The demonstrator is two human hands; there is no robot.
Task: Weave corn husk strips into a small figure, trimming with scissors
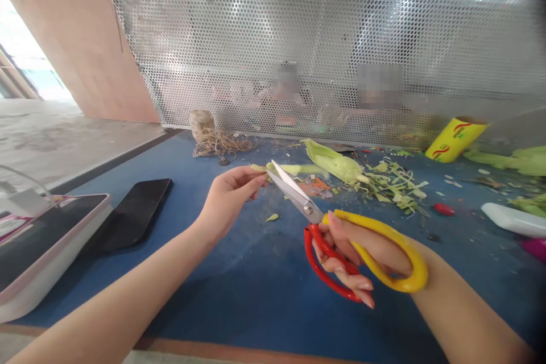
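Observation:
In the middle of the head view my left hand [234,193] pinches the end of a thin pale-green strip [302,169], which looks like a piece of leaf or stem. My right hand [345,250] grips scissors [313,213] with one red and one yellow handle. Their blades stand a little apart, tips up and to the left, around the strip close to my left fingertips. Behind them lies a larger green husk-like leaf [335,162]. A pile of cut green shreds [398,185] is beside it, and a small green scrap [272,218] lies below my left hand.
A black phone [147,207] and a white-rimmed tray [96,210] are at the left. Tangled twine [222,145] and a yellow roll [456,139] lie toward a perforated metal screen [256,40]. A white-handled object [512,217] lies at the right; people are blurred beyond the screen.

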